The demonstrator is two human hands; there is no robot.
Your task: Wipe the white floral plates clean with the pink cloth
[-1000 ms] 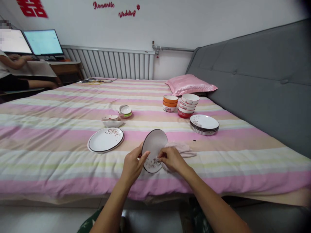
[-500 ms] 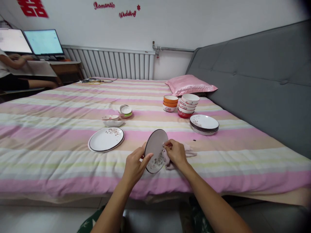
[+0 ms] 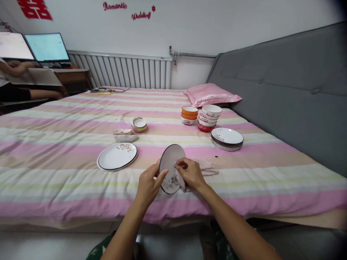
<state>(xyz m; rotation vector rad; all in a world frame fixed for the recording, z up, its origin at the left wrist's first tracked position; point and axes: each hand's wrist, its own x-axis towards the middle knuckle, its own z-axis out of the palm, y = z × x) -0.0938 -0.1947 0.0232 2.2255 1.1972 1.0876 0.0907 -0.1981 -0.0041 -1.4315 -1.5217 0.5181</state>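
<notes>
A white plate (image 3: 168, 162) with a dark rim and a brownish flower pattern is tilted up near the bed's front edge. My left hand (image 3: 150, 181) grips it by its left edge, thumb on the face and fingers behind. Pinched in my right hand (image 3: 190, 173) is a pale pink cloth (image 3: 206, 167), part of it against the plate's face and the rest trailing to the right over the bedspread. Left of my hands lie oval plates (image 3: 116, 157), one on another. On the right is a stack of round plates (image 3: 227, 137) with dark rims.
Stacked orange and white bowls (image 3: 189, 115) stand beside a taller bowl stack (image 3: 209, 118) in front of a pink pillow (image 3: 213, 94). Small dishes (image 3: 139, 124) and a boat-shaped dish (image 3: 125, 138) sit left of centre. Cables (image 3: 108, 90) lie at the back. A person (image 3: 13, 79) sits at a desk.
My right hand has moved left with the cloth, further across the plate's face. My left hand still holds the plate, and the view has shifted slightly.
</notes>
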